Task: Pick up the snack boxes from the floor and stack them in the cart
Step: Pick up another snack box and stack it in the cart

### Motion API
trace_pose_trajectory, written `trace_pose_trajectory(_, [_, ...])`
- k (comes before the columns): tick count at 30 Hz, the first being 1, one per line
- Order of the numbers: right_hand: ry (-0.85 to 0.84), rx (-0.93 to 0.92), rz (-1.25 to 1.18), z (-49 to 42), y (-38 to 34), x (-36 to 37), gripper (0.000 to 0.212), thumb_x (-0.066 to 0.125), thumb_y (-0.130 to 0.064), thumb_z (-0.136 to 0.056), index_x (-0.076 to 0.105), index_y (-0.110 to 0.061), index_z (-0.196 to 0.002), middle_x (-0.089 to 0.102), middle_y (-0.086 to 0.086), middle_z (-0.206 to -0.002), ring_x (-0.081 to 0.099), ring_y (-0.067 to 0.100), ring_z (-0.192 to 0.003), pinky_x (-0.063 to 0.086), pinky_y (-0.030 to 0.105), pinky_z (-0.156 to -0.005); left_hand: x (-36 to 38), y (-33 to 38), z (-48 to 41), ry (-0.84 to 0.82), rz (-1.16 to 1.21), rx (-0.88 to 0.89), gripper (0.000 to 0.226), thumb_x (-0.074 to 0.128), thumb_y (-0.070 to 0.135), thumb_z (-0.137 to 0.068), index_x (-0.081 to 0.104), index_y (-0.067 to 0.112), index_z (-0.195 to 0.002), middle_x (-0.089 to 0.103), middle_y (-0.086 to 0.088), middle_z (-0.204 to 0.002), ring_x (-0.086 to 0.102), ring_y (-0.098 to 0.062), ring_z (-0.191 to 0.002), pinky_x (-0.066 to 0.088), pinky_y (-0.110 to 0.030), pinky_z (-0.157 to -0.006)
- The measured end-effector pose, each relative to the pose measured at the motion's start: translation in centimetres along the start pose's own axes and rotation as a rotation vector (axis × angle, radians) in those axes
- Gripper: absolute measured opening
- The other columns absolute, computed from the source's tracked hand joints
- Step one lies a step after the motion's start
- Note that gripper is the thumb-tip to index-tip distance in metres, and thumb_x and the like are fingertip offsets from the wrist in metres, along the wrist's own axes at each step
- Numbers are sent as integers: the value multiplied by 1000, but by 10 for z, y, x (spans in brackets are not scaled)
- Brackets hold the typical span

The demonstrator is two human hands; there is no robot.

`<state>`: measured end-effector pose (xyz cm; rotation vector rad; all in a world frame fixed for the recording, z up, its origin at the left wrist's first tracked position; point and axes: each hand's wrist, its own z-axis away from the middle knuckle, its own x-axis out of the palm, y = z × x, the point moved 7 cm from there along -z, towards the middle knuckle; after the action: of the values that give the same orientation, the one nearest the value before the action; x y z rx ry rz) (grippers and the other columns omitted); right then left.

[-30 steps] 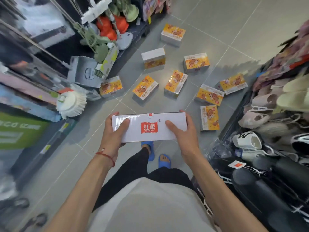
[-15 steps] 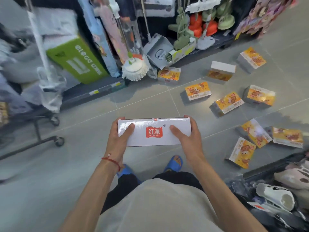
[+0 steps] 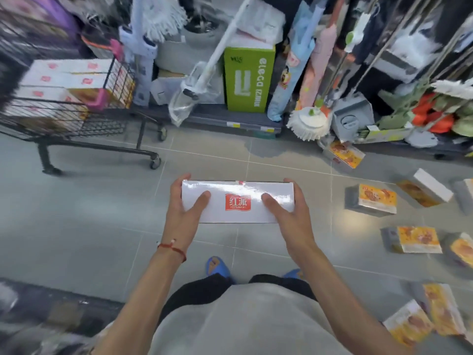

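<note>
The fingers [image 3: 179,181] of the left hand [image 3: 183,213] curled over the far left edge of a white box [image 3: 238,213], with the thumb lying flat on its top. The right hand [image 3: 291,213] gripped the other end the same way, thumb on top and fingertips over the far corner. Both hands thus held the box by its ends, level and with the red logo up, in the air in front of the body. A red cord [image 3: 172,248] circled the left wrist. Below were blue slippers [image 3: 217,266] on the grey tiled floor [image 3: 102,213].

A black wire cart [image 3: 76,124] stood on its wheels to the left and farther off, well apart from the held box. It carried stacked boxes [image 3: 64,75] with white tops and red marks. To the right, loose boxes [image 3: 376,199] with orange-yellow faces lay scattered on the floor, some flat and some tilted. One of them lay near a white mop head [image 3: 308,124]. Behind, a green carton [image 3: 249,80] stood upright among mops and rolled goods, which were blurred.
</note>
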<state>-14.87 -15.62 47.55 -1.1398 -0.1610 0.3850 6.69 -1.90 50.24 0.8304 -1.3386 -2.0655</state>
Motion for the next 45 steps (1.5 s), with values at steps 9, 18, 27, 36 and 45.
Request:
trace_pose_trajectory(9, [-203, -53, 118, -7, -27, 163, 68, 80, -31, -92, 44, -32, -150, 59, -8, -139, 58, 11, -127, 51, 30, -107, -145, -15, -39, 194, 82, -27, 46, 65, 20, -96, 41, 39, -130, 55, 6, -120, 60, -6, -98, 52, -15, -77])
trace_pose_trajectory(18, [-380, -27, 162, -60, -50, 300, 68, 77, -18, -93, 42, -28, -151, 56, -22, -123, 61, -14, -104, 51, 5, -75, -233, -23, -105, 379, 150, -95, 48, 63, 6, -95, 42, 24, -135, 55, 16, -106, 61, 10, -79, 51, -9, -71])
trace_pose_trajectory(27, [-578, 17, 222, -132, -93, 437, 60, 78, -18, -93, 45, -31, -142, 63, -9, -122, 65, -1, -104, 52, 8, -74, -312, -13, -194, 529, 142, -188, 46, 67, 26, -94, 43, 43, -129, 56, -4, -131, 61, -24, -115, 55, -35, -93])
trace_pose_trajectory(36, [-607, 16, 250, -186, -128, 556, 59, 80, -22, -91, 48, -36, -138, 71, -14, -117, 70, 0, -104, 55, 18, -85, -388, 14, -285, 614, 186, -198, 46, 63, 23, -97, 41, 35, -136, 61, -1, -120, 66, -12, -95, 54, -15, -70])
trace_pose_trajectory(45, [-504, -3, 125, -209, -160, 692, 60, 78, -15, -92, 49, -34, -141, 68, -13, -122, 69, 5, -111, 59, 21, -84, -498, 34, -394, 546, 189, -131, 43, 61, 15, -98, 43, 28, -135, 62, 12, -112, 67, -5, -91, 57, -24, -74])
